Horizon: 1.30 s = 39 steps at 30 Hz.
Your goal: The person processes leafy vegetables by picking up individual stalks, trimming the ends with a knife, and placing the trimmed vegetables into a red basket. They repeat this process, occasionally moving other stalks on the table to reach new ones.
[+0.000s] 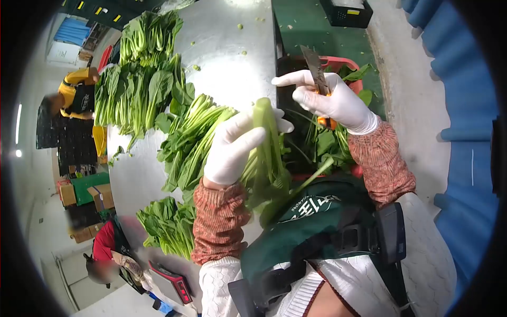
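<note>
My left hand (237,142), in a white glove, is closed around a stalk of leafy greens (262,124). The stalk's cut end points up and its leaves, blurred, hang toward my apron. In my right hand (338,100), also gloved, is a knife (315,66) with a dark-stained blade and an orange and black handle. The index finger of that hand stretches out toward the left, and the blade points away from me. Just left of my left hand, a pile of greens (198,137) lies on the metal table.
Larger bundles of greens (140,87) and another bunch (169,224) lie on the metal table (227,37). A red crate (335,62) with leaves stands below my right hand. A red digital scale (171,282) sits lower left. Two people (79,92) are at the left.
</note>
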Available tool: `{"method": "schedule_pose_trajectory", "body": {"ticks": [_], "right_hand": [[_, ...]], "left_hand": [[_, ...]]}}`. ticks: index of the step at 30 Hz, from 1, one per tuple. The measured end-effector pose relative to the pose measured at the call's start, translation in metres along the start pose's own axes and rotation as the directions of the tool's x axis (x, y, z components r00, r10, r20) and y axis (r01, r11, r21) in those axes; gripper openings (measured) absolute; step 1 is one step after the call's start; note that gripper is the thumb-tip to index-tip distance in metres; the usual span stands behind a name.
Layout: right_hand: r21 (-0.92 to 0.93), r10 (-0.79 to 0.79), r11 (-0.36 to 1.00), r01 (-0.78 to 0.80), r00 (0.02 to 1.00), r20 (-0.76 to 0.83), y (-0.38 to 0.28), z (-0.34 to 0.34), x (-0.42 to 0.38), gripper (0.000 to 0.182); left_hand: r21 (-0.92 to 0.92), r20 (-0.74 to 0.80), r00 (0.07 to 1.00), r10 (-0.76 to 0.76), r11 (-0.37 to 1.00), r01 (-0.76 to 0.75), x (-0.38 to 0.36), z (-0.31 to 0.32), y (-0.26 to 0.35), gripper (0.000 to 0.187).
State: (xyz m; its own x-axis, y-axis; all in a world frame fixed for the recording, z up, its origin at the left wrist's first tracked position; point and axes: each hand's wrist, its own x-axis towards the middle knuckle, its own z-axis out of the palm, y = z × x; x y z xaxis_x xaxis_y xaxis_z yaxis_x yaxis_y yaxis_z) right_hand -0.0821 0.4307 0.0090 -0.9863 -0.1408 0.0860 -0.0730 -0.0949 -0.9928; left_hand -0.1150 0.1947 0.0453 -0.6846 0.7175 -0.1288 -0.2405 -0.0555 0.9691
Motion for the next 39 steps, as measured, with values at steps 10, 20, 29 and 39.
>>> {"method": "schedule_pose_trajectory", "body": {"ticks": [10,20,29,39], "right_hand": [[-0.375,-0.289,0.878,0.297,0.954,0.079,-0.019,0.009,0.0,0.019],[-0.509,-0.179,0.775,0.374,0.903,0.39,-0.024,0.023,0.006,0.016],[-0.63,0.077,0.775,0.051,0.982,0.175,0.115,0.03,0.076,0.026],[-0.516,0.089,0.856,0.034,0.973,0.212,0.145,0.124,0.152,0.033]], "left_hand": [[0.405,-0.129,0.973,0.191,0.906,-0.124,0.021,0.019,-0.026,0.038],[0.925,-0.196,0.906,0.374,0.377,0.044,-0.053,0.001,-0.001,0.023],[0.656,-0.714,0.591,0.375,0.655,0.375,-0.165,-0.071,-0.022,0.012],[0.777,-0.63,0.529,0.568,0.471,0.418,-0.161,-0.095,-0.036,0.007]]}}
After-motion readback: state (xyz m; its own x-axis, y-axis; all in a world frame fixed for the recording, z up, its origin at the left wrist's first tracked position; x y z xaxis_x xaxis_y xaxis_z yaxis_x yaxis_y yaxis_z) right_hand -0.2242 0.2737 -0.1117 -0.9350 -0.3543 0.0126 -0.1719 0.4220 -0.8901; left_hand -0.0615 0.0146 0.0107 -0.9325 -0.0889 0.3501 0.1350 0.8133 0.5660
